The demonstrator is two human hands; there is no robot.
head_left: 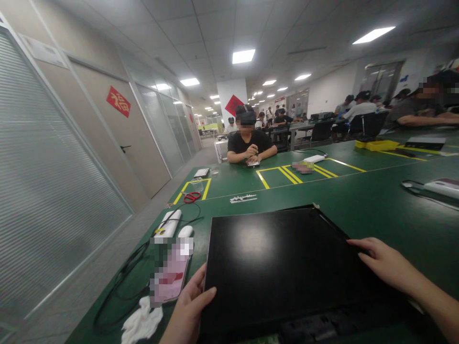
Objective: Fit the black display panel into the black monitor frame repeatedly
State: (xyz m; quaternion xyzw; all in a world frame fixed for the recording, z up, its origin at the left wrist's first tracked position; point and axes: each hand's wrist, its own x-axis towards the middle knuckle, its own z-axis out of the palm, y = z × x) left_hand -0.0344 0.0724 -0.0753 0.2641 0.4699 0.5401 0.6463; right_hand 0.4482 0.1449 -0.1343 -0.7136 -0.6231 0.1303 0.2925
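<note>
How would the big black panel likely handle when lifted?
The black panel is probably stiff: its face looks flat, with straight edges. It may be somewhat slippery, since the soft reflection suggests a smooth finish. Being broad, it would likely tip if lifted one-handed; the left hand grips one side, the right hand is at the other.

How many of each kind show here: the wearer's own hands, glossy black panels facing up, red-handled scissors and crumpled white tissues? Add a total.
Wearer's own hands (left hand, right hand): 2
Glossy black panel: 1
Red-handled scissors: 1
Crumpled white tissue: 1
Total: 5
</note>
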